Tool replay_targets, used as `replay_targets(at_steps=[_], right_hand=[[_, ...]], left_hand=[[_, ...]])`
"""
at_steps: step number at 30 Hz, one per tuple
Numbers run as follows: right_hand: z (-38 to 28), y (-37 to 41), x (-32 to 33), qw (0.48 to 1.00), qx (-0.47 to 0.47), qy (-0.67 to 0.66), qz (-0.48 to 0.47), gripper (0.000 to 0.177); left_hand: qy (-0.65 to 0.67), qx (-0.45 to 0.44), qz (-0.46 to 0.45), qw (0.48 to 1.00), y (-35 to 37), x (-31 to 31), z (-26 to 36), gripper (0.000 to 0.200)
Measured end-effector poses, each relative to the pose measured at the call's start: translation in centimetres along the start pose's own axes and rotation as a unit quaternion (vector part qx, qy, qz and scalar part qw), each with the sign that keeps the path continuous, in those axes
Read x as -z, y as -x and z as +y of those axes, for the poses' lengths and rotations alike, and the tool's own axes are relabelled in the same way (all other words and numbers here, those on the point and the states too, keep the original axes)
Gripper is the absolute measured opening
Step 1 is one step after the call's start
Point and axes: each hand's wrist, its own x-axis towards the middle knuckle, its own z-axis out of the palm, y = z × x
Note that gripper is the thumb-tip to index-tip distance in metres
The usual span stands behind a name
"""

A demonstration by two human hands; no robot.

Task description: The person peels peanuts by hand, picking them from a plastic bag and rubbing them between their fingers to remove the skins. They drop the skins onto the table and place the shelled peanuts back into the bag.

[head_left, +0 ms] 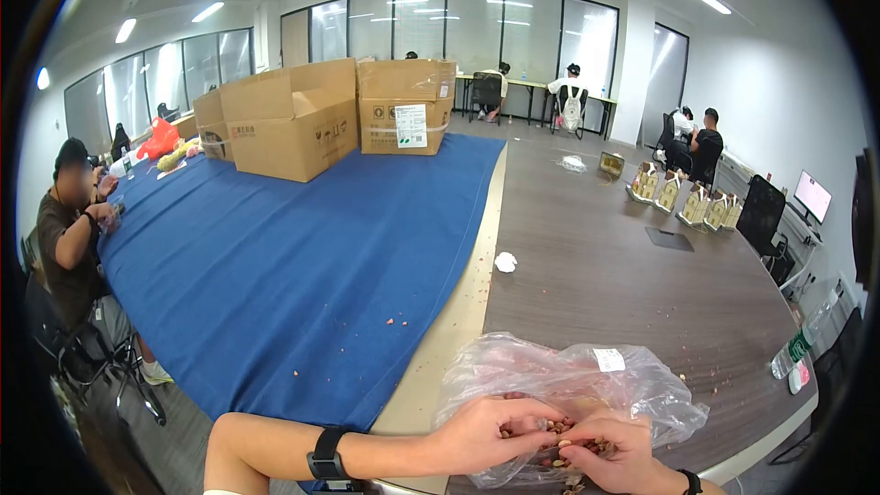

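Note:
A clear plastic bag [513, 362] with a white label [609, 360] lies crumpled at the table's near edge. Over its near part, both hands hold small reddish-brown nuts that look like peanuts [555, 426]. My left hand [490, 435] is curled, with some of them between thumb and fingers. Close beside it on the right, my right hand [614, 454] is also curled, its thumb and fingers pinched around several more. Loose nuts and bits of skin lie just below the hands. The palms' insides are partly hidden.
A blue cloth [302, 247] covers the table's left part, with cardboard boxes [298, 124] at its far end. A crumpled tissue [505, 262] lies mid-table. Small model houses [694, 203] and a water bottle [797, 344] stand on the right. Someone sits at the left [73, 220].

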Motion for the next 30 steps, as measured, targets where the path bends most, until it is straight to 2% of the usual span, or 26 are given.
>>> replay_targets(at_steps=[2, 5, 8, 10, 14, 17, 19, 22, 25, 30], right_hand=[[0.0, 0.0, 0.0, 1.000, -0.002, 0.001, -0.003, 0.017], [0.0, 0.1, 0.0, 1.000, -0.024, -0.012, -0.006, 0.017], [0.1, 0.1, -0.1, 1.000, -0.008, -0.012, -0.002, 0.017], [0.4, 0.1, -0.2, 1.000, 0.018, -0.010, 0.005, 0.017], [0.0, -0.1, -0.1, 1.000, 0.003, -0.008, -0.007, 0.017], [0.0, -0.2, -0.1, 1.000, 0.026, 0.000, -0.003, 0.017], [-0.1, -0.1, -0.1, 1.000, 0.003, -0.011, -0.004, 0.017], [-0.2, -0.1, -0.2, 1.000, 0.006, -0.010, 0.000, 0.017], [-0.1, -0.1, -0.1, 1.000, 0.015, -0.001, -0.006, 0.018], [0.1, 0.0, -0.2, 1.000, 0.015, -0.004, -0.004, 0.019]], left_hand=[[0.023, -0.007, 0.018, 1.000, 0.0, 0.0, 0.0, 0.035], [-0.014, 0.028, -0.017, 0.999, 0.1, 0.3, 0.3, 0.034], [0.046, 0.032, 0.007, 0.998, 0.1, 0.1, 0.6, 0.034], [0.010, -0.048, 0.010, 0.999, 0.0, 0.1, -0.3, 0.034], [-0.030, -0.011, -0.008, 0.999, 0.2, 0.2, -0.4, 0.034], [0.046, -0.034, 0.032, 0.998, 0.0, 0.0, 0.0, 0.034], [-0.070, -0.021, -0.018, 0.997, 0.1, 0.5, 0.2, 0.034], [-0.004, -0.058, 0.009, 0.998, 0.0, 0.1, -0.3, 0.033], [-0.015, -0.061, 0.006, 0.998, -0.1, 0.2, -0.5, 0.033], [0.004, -0.025, 0.014, 1.000, 0.0, 0.1, 0.0, 0.031]])
